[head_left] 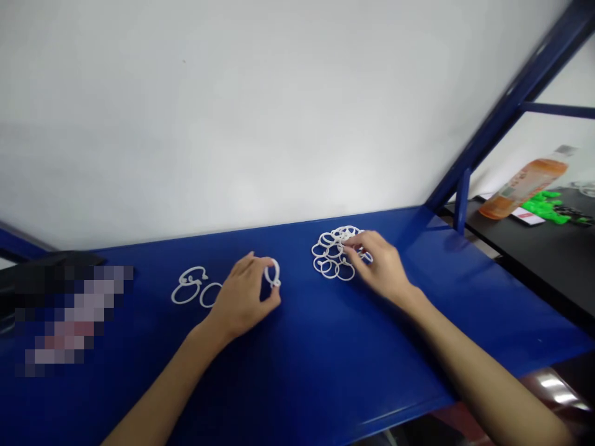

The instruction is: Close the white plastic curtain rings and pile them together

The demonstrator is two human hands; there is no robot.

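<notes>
Between the thumb and fingers of my left hand (244,294) a white plastic curtain ring (277,272) is held upright, above the blue shelf surface. Left of that hand lie a ring that looks unclasped (193,271), a round ring (186,293) and another ring (207,295), partly hidden behind my wrist. My right hand (379,263) reaches into a pile of white curtain rings (331,250), thumb and index finger pinched on one at the pile's right side. My fingers cover part of the pile.
The blue metal shelf (297,371) meets a white wall (260,111) at the back. A blue upright (502,105) slants at the right. Beyond it, an orange drink bottle (523,186) and green items (548,207) are on a black table. A black object (56,260) lies far left.
</notes>
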